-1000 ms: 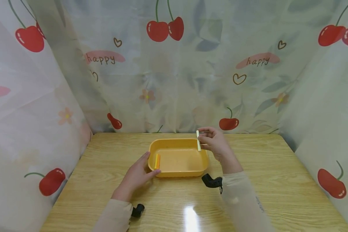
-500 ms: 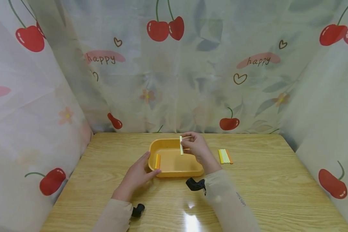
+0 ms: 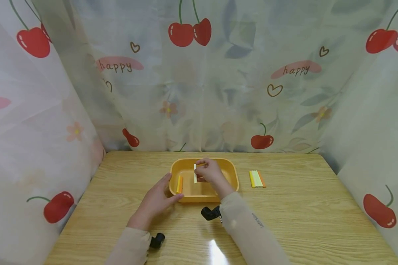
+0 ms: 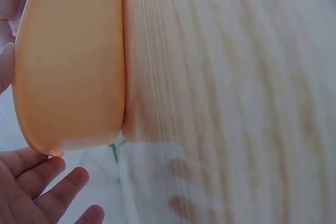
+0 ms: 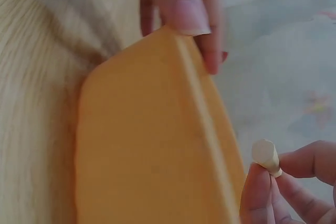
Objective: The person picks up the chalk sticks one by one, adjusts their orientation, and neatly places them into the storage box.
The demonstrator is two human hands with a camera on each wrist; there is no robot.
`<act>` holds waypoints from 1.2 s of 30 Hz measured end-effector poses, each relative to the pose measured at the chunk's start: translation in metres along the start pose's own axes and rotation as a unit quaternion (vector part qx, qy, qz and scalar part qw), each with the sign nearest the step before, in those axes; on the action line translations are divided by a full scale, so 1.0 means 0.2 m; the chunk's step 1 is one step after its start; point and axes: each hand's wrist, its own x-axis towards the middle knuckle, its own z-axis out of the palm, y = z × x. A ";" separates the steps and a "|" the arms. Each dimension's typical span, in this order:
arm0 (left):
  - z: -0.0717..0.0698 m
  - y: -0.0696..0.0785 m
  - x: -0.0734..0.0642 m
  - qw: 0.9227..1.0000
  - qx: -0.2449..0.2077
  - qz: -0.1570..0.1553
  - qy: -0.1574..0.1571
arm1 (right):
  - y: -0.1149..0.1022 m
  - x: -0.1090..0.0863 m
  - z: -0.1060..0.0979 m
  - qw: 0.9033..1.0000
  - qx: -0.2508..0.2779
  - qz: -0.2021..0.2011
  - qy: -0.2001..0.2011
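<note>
My right hand pinches a white stick of chalk between thumb and fingertips, over the inside of an orange-yellow plastic tray. The right wrist view shows the round end of that chalk near the tray's rim. At the tray's left end, my left hand touches the rim with spread fingers and thumb. The left wrist view has its fingers fairly straight, by the tray's outer wall. A yellow chalk and an orange chalk lie side by side inside the tray, close to the left hand.
A row of chalk sticks, yellow, pale and orange, lies on the wooden table right of the tray. A cloth printed with cherries hangs behind and along both sides. Black camera mounts stick out at both wrists.
My right hand has moved left and lower with the white chalk, from the tray's right end to inside its middle. The chalk row on the right has come into sight. The left hand stays put.
</note>
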 end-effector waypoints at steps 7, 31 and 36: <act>0.00 -0.01 0.00 1.000 -0.002 0.011 0.006 | 0.07 0.04 0.07 0.999 -0.047 0.004 0.007; -0.01 0.00 0.01 0.999 0.015 0.024 0.015 | 0.15 0.07 0.16 0.991 -0.128 0.030 0.019; -0.01 0.00 0.01 0.999 0.022 0.029 0.019 | 0.16 0.08 0.17 0.992 -0.116 0.040 0.017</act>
